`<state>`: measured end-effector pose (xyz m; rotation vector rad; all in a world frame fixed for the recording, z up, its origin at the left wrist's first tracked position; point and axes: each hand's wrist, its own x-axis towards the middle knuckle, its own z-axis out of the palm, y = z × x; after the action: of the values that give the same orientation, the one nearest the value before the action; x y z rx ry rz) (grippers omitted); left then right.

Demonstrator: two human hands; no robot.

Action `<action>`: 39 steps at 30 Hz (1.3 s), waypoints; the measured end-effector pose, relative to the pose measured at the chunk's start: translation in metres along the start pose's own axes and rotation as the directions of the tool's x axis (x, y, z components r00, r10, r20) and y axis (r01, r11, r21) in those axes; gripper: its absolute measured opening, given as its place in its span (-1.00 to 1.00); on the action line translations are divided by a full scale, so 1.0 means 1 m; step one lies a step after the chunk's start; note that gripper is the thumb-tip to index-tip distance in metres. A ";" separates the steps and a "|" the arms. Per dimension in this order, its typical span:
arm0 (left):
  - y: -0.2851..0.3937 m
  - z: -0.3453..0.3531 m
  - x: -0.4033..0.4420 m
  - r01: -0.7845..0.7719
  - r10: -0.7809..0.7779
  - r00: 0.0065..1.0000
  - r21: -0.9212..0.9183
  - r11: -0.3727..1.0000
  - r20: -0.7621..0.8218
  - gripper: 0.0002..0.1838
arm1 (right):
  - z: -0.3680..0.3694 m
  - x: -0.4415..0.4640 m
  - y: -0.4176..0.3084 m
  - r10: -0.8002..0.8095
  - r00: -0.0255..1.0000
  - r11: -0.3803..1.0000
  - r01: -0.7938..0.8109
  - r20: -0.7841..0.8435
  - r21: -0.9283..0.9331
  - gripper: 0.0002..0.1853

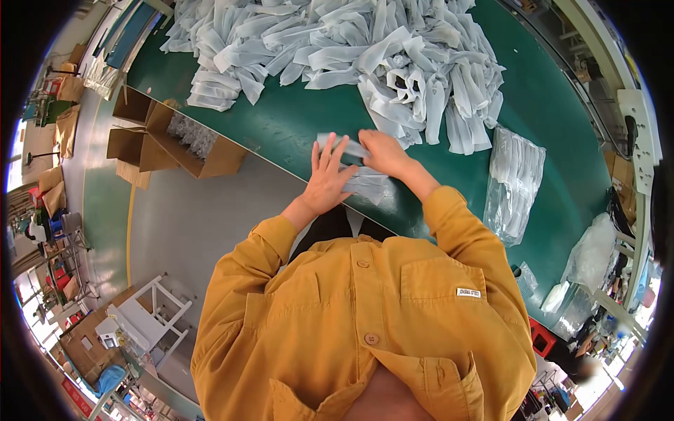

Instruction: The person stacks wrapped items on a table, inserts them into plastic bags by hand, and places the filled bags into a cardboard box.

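Observation:
My left hand (pixel 326 179) has its fingers stretched and spread over a translucent whitish plastic sleeve (pixel 354 149), touching its left end. My right hand (pixel 386 153) is closed on the other end of that sleeve. Just below the hands, more flat whitish sleeves (pixel 371 184) lie at the edge of the green table (pixel 281 126). Beyond my hands spreads a large loose pile of similar pale sleeves (pixel 337 42). To the right lies a clear plastic bag (pixel 516 182) packed with stacked sleeves.
An open cardboard box (pixel 225 161) with clear plastic pieces stands on the floor at left. Crumpled clear plastic bags (pixel 590 245) lie at the table's right end. A red stool (pixel 542 338) is at lower right, and a white metal frame (pixel 158 316) at lower left.

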<state>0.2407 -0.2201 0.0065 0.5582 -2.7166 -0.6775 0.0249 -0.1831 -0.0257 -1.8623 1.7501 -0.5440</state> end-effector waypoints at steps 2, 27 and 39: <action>-0.003 -0.001 0.004 -0.010 0.010 1.000 0.002 1.000 0.024 -0.35 | -0.007 -0.024 0.001 -0.031 0.998 0.999 0.030 0.058 0.011 -0.75; -0.039 0.040 0.032 -0.191 0.287 0.940 -0.416 0.889 0.182 -0.22 | -0.001 -0.094 0.003 0.123 0.981 0.988 -0.108 -0.149 0.108 -0.47; -0.046 0.048 0.036 0.071 -0.174 0.974 -0.531 0.844 -0.147 -0.15 | 0.038 -0.107 -0.035 0.194 0.890 0.962 -0.254 -0.413 -0.095 0.12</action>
<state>0.2050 -0.2545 -0.0510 0.6185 -2.1906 -1.2734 0.0662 -0.0717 -0.0271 -1.6917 2.2970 -0.7642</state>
